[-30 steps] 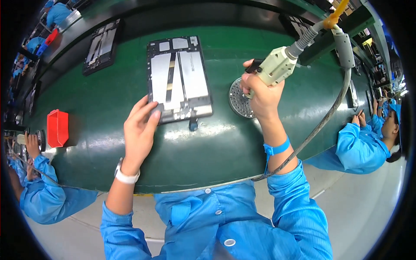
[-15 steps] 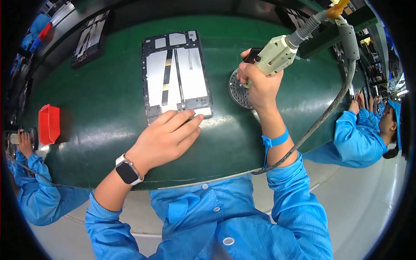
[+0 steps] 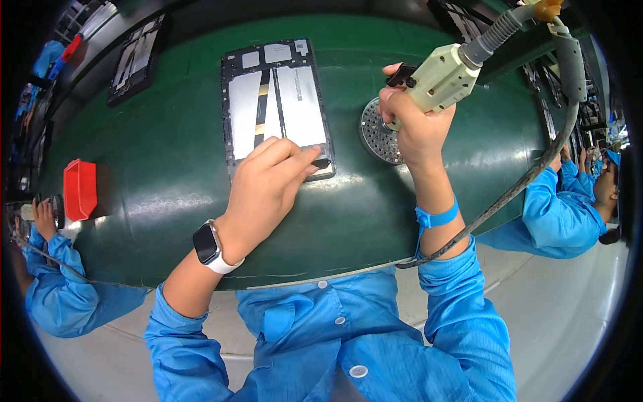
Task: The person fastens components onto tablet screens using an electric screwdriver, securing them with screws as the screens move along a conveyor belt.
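Note:
My left hand (image 3: 266, 181) is over the near end of an opened tablet (image 3: 327, 134), its fingers closed in a pinch. A small black piece (image 3: 322, 163) shows at the fingertips; whether it is fixed to the tablet I cannot tell. Inside the black frame are silver-white panels (image 3: 305, 100) and a dark ribbon cable (image 3: 262, 110). My right hand (image 3: 418, 127) is closed around a cream-coloured hand-held tool (image 3: 445, 77) with a black lever (image 3: 402, 75) and a corrugated hose. Its lower end is over a round perforated metal dish (image 3: 379, 137) on the green table.
A red bin (image 3: 80, 189) stands on the left. Another opened tablet (image 3: 138, 57) lies at the back left. The tool's grey cable (image 3: 516, 184) hangs down past my right forearm. Co-workers in blue sit on the right (image 3: 559, 218) and left (image 3: 67, 301).
My left hand has gone from lying spread on the tablet's near end to a pinch with the wrist raised. My right hand and the tool have shifted slightly right in view.

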Tool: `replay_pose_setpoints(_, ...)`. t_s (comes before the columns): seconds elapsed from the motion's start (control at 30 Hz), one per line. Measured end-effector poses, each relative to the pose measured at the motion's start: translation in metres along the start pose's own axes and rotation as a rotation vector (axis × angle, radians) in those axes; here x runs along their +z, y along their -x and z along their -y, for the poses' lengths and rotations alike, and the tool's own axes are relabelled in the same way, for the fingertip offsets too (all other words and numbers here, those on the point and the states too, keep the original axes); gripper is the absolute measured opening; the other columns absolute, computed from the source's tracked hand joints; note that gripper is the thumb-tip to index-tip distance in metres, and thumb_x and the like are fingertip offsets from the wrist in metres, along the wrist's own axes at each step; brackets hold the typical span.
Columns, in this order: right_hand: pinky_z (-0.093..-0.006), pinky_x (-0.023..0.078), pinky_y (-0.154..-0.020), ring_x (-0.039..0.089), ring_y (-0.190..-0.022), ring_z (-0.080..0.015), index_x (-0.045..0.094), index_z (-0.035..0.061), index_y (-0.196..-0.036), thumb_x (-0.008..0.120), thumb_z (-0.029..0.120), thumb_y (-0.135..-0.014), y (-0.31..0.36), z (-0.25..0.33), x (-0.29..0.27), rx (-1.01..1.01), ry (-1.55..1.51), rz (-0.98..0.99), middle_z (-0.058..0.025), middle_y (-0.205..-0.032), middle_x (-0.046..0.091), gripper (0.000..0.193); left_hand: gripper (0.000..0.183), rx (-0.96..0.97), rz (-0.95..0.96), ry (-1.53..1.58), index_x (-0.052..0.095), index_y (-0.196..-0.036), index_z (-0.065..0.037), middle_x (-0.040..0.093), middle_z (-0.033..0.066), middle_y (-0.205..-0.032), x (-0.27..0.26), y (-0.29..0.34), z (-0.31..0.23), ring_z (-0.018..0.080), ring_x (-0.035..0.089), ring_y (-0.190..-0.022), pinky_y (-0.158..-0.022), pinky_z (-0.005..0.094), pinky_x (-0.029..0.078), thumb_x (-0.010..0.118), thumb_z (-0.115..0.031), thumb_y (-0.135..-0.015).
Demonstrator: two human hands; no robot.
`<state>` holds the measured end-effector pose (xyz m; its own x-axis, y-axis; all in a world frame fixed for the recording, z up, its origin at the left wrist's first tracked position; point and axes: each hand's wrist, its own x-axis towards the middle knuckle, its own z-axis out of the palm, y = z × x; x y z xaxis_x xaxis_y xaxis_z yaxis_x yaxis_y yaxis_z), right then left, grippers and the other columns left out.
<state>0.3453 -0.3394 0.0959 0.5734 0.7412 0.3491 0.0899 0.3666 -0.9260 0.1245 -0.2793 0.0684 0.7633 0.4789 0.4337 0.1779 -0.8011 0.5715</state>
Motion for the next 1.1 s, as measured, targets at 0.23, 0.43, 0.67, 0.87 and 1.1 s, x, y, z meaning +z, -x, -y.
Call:
replay_pose_setpoints(0.23, -0.0279, 0.045, -0.053, 0.054, -0.054, -0.0131, 0.062, -0.007, -0.101, 0.06, -0.005, -0.076, -0.001, 0.003, -0.002, -0.033, 0.016, 0.011, -0.0074, -0.071, 0.061, 0.025, 0.02, 0.128, -0.019, -0.118, 0.072, -0.092, -0.003, 0.061, 0.0053, -0.092, 0.002, -0.001, 0.001, 0.0238, 0.056, -0.082, -0.068, 0.0355, 0.048, 0.079, -0.008, -0.073)
replay_pose_setpoints(0.43, -0.0245, 0.043, -0.05, 0.056, -0.055, -0.0094, 0.066, -0.0058, -0.097, 0.067, -0.003, -0.076, 0.002, 0.005, -0.003, -0.046, -0.038, -0.004, -0.004, -0.072, 0.062, 0.022, 0.02, 0.176, -0.052, -0.227, 0.071, -0.09, -0.004, 0.06, 0.0044, -0.092, 0.011, 0.006, -0.001, 0.0227, 0.056, -0.082, -0.068, 0.0352, 0.048, 0.079, -0.009, -0.073)
replay_pose_setpoints(0.67, -0.0333, 0.045, -0.053, 0.048, -0.051, -0.0147, 0.057, -0.0046, -0.109, 0.059, -0.001, -0.078, 0.028, 0.015, 0.023, 0.061, -0.139, 0.13, -0.0095, -0.069, 0.056, 0.031, 0.02, 0.182, -0.1, -0.235, 0.071, -0.089, -0.004, 0.06, 0.0036, -0.092, 0.01, 0.013, 0.004, 0.0229, 0.057, -0.087, -0.072, 0.0366, 0.046, 0.079, -0.01, -0.072)
replay_pose_setpoints(0.87, -0.0325, 0.045, -0.053, 0.048, -0.052, -0.0144, 0.056, -0.0033, -0.109, 0.059, 0.0, -0.078, 0.043, 0.009, 0.041, 0.119, -0.184, 0.204, -0.0083, -0.068, 0.054, 0.03, 0.02, 0.173, -0.112, -0.181, 0.072, -0.087, -0.005, 0.06, 0.0033, -0.091, 0.008, 0.013, 0.007, 0.0224, 0.056, -0.088, -0.071, 0.0355, 0.045, 0.08, -0.012, -0.071)
replay_pose_setpoints(1.1, -0.0314, 0.044, -0.052, 0.048, -0.052, -0.0143, 0.055, -0.0023, -0.106, 0.059, 0.0, -0.078, 0.044, 0.005, 0.044, 0.136, -0.175, 0.234, -0.0083, -0.068, 0.055, 0.028, 0.021, 0.15, -0.129, -0.15, 0.07, -0.087, -0.005, 0.061, 0.0041, -0.091, 0.007, 0.014, 0.008, 0.0255, 0.056, -0.085, -0.07, 0.0376, 0.047, 0.081, -0.009, -0.069)
